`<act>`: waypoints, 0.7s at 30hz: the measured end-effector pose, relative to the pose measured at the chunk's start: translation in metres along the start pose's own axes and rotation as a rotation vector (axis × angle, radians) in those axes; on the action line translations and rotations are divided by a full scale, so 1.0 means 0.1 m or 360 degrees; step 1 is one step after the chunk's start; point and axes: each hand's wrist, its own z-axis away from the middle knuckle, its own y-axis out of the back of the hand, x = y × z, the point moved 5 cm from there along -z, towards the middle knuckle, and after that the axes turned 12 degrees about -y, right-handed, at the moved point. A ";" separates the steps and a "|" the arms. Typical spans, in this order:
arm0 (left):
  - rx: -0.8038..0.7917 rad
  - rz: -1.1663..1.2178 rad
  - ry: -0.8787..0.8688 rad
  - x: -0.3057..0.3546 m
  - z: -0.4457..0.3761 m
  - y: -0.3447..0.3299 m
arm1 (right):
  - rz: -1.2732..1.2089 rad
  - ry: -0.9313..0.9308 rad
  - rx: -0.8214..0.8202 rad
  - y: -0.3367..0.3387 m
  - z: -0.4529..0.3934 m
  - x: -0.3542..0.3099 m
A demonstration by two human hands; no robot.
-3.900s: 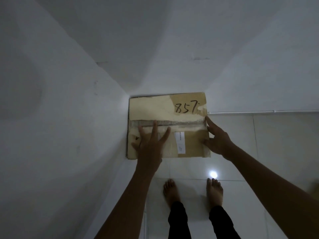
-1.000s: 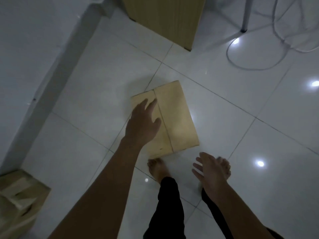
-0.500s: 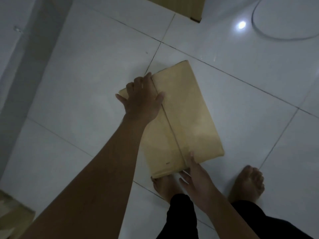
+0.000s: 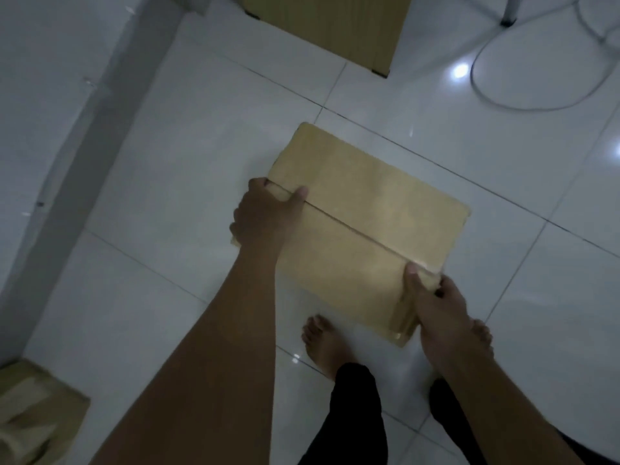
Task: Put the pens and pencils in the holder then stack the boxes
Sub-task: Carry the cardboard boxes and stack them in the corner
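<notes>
A plain tan cardboard box [image 4: 362,209] with a seam across its top sits over the white tiled floor in front of my bare feet. My left hand [image 4: 265,213] grips its left end, thumb on top at the seam and fingers wrapped over the edge. At the box's right near corner, my right hand [image 4: 436,297] holds on with the thumb pressed on top. Another cardboard box [image 4: 30,414] with torn flaps shows at the bottom left corner. No pens, pencils or holder are in view.
A wooden cabinet [image 4: 335,25] stands at the top centre. A white cable [image 4: 523,102] loops on the floor at the top right beside a metal leg [image 4: 510,11]. A white wall [image 4: 50,95] runs along the left.
Since half a second ago both hands have closed on the box's ends and the box has turned so its seam runs left to right. Earlier I was pressing a labelled box into a corner.
</notes>
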 end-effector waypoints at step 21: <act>0.0471 0.0479 0.0364 0.14 3.33 3.55 | 0.0853 0.0925 -0.0100 0.52 4.19 -1.11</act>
